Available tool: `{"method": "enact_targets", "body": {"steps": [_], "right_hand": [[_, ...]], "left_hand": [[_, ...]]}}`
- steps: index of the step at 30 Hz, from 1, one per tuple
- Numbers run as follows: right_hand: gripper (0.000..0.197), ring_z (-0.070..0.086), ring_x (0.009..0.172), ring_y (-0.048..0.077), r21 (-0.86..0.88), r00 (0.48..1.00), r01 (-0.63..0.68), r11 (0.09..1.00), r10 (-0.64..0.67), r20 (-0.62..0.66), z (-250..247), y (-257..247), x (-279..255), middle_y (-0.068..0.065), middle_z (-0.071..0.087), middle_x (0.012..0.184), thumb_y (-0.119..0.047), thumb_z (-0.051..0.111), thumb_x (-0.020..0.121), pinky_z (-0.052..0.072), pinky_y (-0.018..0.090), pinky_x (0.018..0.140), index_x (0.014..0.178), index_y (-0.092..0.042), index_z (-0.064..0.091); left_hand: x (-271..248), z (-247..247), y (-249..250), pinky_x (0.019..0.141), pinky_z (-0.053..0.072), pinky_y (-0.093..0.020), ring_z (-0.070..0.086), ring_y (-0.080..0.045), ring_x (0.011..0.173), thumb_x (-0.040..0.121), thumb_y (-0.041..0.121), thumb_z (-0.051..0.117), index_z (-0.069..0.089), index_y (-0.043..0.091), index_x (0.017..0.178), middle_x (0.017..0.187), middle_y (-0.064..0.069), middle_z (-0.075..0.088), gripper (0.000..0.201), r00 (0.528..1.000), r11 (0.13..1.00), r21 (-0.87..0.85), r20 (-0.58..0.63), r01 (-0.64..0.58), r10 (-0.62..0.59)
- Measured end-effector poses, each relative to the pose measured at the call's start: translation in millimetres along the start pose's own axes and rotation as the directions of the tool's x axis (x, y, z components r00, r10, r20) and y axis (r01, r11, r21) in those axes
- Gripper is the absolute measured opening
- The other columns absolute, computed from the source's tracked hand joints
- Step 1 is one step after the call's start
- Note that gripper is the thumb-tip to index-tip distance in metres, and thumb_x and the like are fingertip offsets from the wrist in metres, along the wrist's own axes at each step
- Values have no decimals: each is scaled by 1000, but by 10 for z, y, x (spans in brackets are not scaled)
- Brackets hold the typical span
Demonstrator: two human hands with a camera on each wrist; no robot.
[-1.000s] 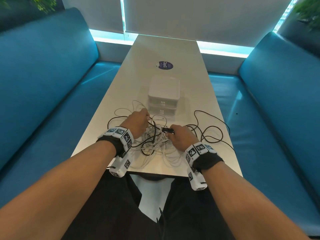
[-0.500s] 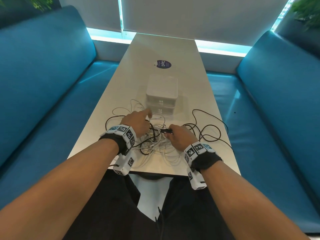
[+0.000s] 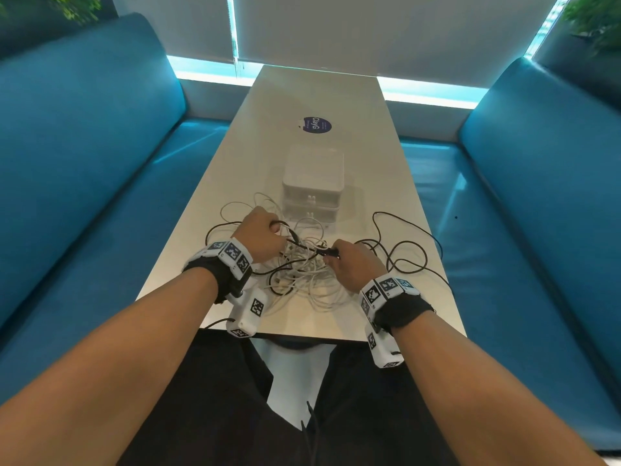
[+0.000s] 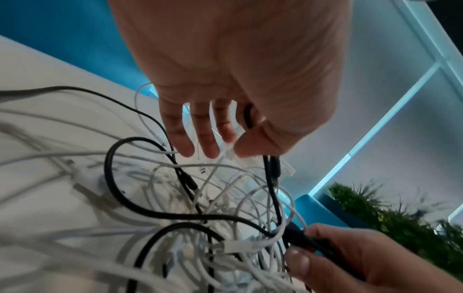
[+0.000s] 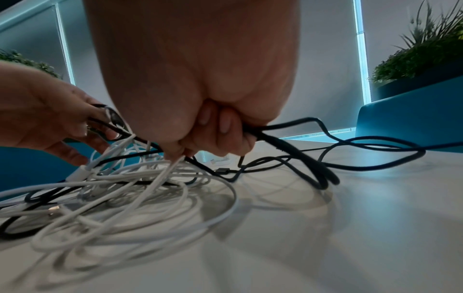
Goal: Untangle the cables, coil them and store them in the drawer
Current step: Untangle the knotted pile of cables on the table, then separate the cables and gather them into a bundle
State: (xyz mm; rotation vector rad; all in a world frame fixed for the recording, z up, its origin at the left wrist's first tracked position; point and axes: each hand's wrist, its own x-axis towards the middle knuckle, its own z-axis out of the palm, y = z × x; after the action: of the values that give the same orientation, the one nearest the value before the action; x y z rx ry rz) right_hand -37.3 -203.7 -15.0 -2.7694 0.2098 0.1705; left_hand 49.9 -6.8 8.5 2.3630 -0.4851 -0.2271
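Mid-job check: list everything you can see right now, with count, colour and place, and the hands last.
black cables: count unclear, black, tangled mid-table, loops spreading right
white cables: several, white, piled between the hands
drawer unit: one, white, two stacked drawers, both closed, beyond the tangle
sticker: one, dark blue, round, far part of the table
table: one, pale, long, between the benches
benches: two, blue, either side
plants: two, green, upper corners
left hand: pinches a black cable
right hand: grips a black cable near its plug
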Motion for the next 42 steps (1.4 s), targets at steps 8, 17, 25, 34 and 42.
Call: {"method": "enact_targets", "body": {"steps": [8, 17, 25, 34, 42], "right_hand": [[27, 61, 82, 24, -30, 1000, -4, 1000, 5, 12, 13, 15, 0, 5, 63, 94, -42, 49, 99, 55, 42, 75, 108, -18, 58], [25, 61, 79, 25, -21, 1000, 17, 1000, -17, -12, 2, 26, 11, 5, 63, 89, -41, 48, 99, 55, 40, 72, 105, -18, 57], [27, 62, 86, 31, -55, 998, 36, 998, -39, -54, -48, 126, -49, 10, 65, 95, -38, 48, 98, 52, 39, 72, 109, -15, 56], [27, 63, 97, 31, -147, 969, -231, 962, 215, -119, -188, 470, -66, 11, 64, 107, -34, 42, 102, 46, 36, 74, 114, -12, 52], [19, 65, 99, 30, -215, 886, -460, 861, 432, -168, -336, 737, -192, 9, 66, 108, -14, 47, 95, 46, 35, 75, 107, -11, 62]], "left_hand": [[40, -91, -91, 66, 37, -37, 51, -30, 68, 102, 39, 44, 53, -1, 64, 69, -18, 54, 56, 979, 979, -96, -80, 181, -188], [-79, -23, -104, 94, 40, -46, 50, -35, 112, 83, 12, 60, 44, 8, 123, 123, -15, 48, 43, 985, 842, 534, -170, 78, 17], [-124, 557, 232, 109, 28, -45, 47, -20, 127, 93, 48, 46, 47, 27, 136, 138, 3, 54, 49, 935, 786, 508, 227, -352, 272], [2, 424, -23, 99, 35, -44, 48, -28, 117, 88, 46, 56, 47, 18, 122, 126, -6, 53, 45, 973, 738, 636, 181, -225, 141], [-38, 410, -29, 100, 36, -45, 49, -31, 118, 80, 32, 63, 41, 12, 129, 128, -10, 50, 57, 1000, 736, 677, -14, -9, 26]]}}
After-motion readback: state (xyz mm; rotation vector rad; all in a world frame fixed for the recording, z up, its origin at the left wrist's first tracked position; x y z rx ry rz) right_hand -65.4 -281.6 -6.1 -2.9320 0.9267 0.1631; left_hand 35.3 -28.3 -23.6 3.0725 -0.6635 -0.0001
